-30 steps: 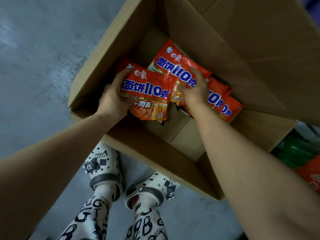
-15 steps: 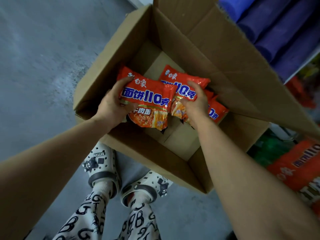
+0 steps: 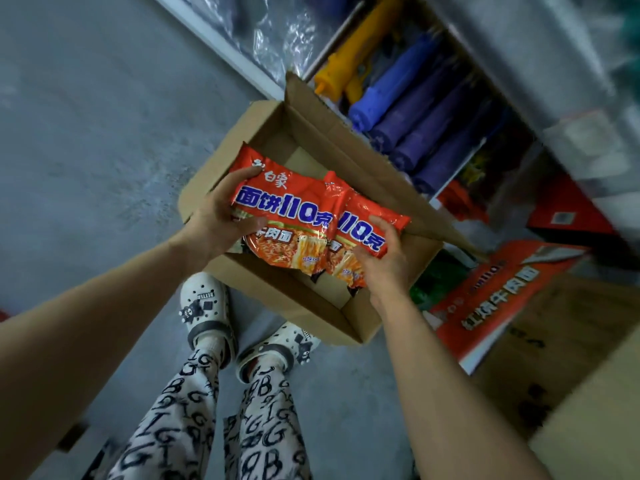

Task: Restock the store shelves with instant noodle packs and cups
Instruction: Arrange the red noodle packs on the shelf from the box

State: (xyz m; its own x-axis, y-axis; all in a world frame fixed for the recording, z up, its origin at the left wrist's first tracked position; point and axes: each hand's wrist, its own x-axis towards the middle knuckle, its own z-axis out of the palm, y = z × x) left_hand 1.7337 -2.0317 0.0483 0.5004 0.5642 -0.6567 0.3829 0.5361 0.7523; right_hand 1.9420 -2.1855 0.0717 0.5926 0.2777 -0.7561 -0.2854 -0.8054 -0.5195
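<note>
1. The left hand (image 3: pixel 214 220) is closing its grip round the front noodle pack (image 3: pixel 287 216), thumb lying across the face, just above the open cardboard box (image 3: pixel 277 282).
2. The right hand (image 3: pixel 382 261) is gripping the second pack (image 3: pixel 367 226) by its lower right corner, and that pack is tucking in behind the first.
3. Neither pack is sitting on the shelves (image 3: pixel 502 64) yet, so I'm guessing the shelving bit is what's left.
4. The box bottom that's showing is looking bare, so it's probably running out.
</note>
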